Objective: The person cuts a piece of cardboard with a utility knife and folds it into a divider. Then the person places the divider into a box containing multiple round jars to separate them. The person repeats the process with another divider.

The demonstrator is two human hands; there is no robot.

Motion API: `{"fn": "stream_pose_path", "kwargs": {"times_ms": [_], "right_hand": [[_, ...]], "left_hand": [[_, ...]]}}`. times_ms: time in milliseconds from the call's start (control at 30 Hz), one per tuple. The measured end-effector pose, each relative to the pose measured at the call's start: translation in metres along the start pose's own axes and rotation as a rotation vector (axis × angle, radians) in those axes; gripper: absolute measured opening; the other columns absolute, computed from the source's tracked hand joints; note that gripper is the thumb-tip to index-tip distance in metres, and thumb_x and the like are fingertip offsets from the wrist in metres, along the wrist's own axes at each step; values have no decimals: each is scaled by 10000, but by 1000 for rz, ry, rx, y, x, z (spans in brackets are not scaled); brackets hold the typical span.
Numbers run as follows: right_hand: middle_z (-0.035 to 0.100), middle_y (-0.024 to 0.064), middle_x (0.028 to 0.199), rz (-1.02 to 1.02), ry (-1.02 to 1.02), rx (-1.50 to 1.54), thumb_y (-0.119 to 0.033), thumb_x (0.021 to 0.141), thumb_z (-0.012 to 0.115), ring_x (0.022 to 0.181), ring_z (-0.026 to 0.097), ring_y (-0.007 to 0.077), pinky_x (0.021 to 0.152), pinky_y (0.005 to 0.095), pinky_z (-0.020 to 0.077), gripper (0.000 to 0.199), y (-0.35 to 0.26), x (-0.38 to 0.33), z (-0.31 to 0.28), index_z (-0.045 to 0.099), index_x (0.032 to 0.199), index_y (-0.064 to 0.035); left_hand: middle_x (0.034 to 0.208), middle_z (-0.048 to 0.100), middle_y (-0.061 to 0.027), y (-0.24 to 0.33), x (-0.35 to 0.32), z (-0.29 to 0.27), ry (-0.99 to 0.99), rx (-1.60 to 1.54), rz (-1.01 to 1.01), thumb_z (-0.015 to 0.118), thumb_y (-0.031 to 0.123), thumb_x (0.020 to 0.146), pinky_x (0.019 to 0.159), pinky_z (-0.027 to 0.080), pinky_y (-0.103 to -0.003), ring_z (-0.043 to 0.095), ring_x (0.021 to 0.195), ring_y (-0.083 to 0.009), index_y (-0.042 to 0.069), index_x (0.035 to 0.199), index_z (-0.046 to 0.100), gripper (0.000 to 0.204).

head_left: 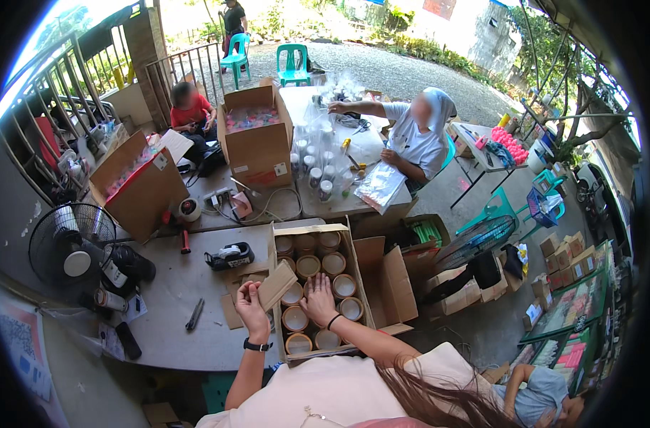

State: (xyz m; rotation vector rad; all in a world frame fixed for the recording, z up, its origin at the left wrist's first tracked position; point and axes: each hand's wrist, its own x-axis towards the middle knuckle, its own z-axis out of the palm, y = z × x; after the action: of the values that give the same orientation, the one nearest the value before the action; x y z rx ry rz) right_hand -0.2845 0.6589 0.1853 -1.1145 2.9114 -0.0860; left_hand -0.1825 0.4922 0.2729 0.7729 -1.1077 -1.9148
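An open cardboard box (274, 241) stands before me, packed with several round containers (308, 267) that have pale tops and brownish rims. My left hand (252, 309) grips a flat piece of cardboard (275, 287), tilted above the box's left edge. Inside the box, my right hand (318, 298) lies palm down on the container tops, its fingers stretched out and holding nothing. Part of the containers beneath that hand is hidden. More flat cardboard (231, 312) lies on the table under and beside my left hand.
A tape dispenser (229, 257), a box cutter (194, 314) and a black phone (128, 341) lie on the table (166, 285). A fan (72, 242) stands left. Opposite, a co-worker (418, 135) sits behind clear bags and jars (325, 190). An open carton (390, 285) stands right.
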Motion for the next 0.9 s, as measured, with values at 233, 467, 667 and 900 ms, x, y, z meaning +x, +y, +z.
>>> {"fn": "stream_pose_path", "kwargs": {"times_ms": [233,467,667,900], "right_hand": [[502,310,1479,-42,-152,322,-482,973,485,1421,400,502,1203,557,282,613,30,41,-65,650,1316,-2],[672,114,1218,353,-533,2318,-489,1059,518,1153,651,249,993,503,559,532,60,6,-176,609,1370,-67],[684,86,1176,223,-447,1936,-115,941,750,1036,702,194,836,362,653,427,59,-14,-189,614,1332,-10],[700,83,1141,250,-165,1762,-112,976,702,1005,695,160,780,296,641,342,77,-28,-174,643,1297,-12]], "left_hand": [[1029,724,-57,3,1,45,-141,49,23,634,194,1040,890,518,-250,654,944,-111,25,1108,625,182],[991,731,-70,19,-24,53,-254,383,168,623,193,1048,840,521,-269,673,912,-139,15,1095,640,185],[1010,730,-98,9,-30,70,-402,527,229,624,252,1049,819,535,-289,683,938,-161,7,1164,639,271],[1219,630,-141,-17,-32,62,-390,551,57,533,391,1082,900,516,-323,639,1076,-209,-9,1287,554,450]]}}
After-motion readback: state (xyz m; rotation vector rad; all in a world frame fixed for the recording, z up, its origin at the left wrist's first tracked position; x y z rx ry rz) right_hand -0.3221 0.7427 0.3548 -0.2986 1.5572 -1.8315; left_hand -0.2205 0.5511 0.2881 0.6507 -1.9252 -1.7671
